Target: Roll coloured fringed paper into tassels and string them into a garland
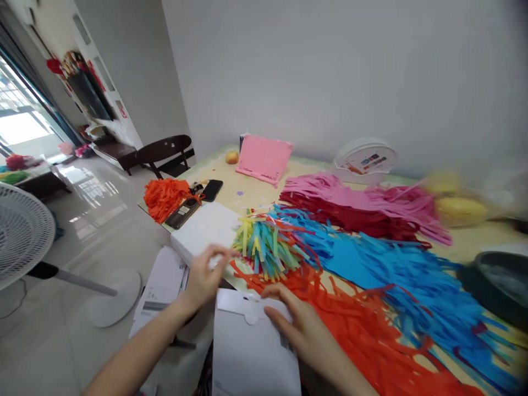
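Observation:
A white cardboard box (253, 352) with a flap at its top stands in front of me, below the table edge. My right hand (295, 322) grips its upper right corner, thumb on the face and fingers at the top edge. Above the box's left corner my left hand (208, 275) is raised, slightly blurred. Its fingers are bent with a gap between thumb and forefinger, and I see nothing in them. Just beyond it lie a white stack or box (210, 223) and a bundle of yellow, green and blue paper strips (268, 247).
Red-orange strips (355, 324), blue strips (371, 264) and pink strips (363, 201) cover the table. An orange pompom (165, 198), a phone (213, 190), a pink tablet case (264, 158) and a dark bowl (501, 286) are also there. A fan (25, 236) stands left.

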Demonstrator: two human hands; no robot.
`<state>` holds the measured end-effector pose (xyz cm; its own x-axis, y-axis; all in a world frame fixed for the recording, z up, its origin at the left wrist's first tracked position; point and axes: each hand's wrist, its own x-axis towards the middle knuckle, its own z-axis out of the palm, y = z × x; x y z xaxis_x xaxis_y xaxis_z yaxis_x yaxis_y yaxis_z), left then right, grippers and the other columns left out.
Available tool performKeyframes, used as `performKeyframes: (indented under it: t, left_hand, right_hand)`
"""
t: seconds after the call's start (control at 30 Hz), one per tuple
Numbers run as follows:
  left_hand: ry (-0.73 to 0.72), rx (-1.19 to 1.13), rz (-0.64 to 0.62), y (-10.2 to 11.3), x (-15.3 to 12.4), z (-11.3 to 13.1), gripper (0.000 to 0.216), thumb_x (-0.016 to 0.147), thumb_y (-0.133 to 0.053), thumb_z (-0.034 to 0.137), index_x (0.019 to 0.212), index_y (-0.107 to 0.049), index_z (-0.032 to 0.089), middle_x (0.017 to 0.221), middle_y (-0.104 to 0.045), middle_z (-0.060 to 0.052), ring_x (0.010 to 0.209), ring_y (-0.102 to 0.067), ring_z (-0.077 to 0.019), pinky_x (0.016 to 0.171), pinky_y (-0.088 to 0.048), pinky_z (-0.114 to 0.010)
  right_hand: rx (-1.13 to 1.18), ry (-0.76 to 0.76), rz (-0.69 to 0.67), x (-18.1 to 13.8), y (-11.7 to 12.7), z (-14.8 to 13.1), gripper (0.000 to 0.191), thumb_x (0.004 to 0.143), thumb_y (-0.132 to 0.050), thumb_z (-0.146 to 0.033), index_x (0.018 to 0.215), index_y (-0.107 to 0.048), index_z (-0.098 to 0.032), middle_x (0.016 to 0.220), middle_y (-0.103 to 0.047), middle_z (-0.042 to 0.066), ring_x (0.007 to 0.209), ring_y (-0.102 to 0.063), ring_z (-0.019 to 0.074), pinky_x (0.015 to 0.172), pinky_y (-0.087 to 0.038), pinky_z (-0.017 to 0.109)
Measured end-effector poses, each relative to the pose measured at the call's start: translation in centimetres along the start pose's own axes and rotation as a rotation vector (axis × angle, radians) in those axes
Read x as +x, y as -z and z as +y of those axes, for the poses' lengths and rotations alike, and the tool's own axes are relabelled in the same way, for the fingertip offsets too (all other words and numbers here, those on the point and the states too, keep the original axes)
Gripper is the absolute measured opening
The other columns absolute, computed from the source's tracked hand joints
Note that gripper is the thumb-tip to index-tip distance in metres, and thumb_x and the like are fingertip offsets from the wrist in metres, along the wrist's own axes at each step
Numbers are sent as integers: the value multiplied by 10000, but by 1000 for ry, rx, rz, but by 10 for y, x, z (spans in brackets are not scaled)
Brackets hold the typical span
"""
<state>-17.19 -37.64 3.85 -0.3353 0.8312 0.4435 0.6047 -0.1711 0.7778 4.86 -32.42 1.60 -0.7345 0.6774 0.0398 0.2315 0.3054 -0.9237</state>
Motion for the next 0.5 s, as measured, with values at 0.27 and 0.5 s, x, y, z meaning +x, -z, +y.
performKeyframes:
  t: [0.27,0.5]
  left_hand:
    - [226,90,69,-5,183,-55,224,786,-657,299,915,-694,119,1082,-698,-167,1102,-615,-284,1009,-421,-403]
    - [334,-78,-287,7,60,-24,552,874,-436,582,1053,-657,109,890,-717,-110,784,-677,-216,721,-522,-318]
  right_hand:
    - [-61,-34,-6,-1,14,-10,263,921,-453,-411,1018,-608,-221,1011,-686,52,965,-641,219,842,-479,300]
    - [-40,-49,280,7,15,-7,308,915,-479,-435,1088,-604,-213,1062,-693,66,965,-653,226,775,-511,281]
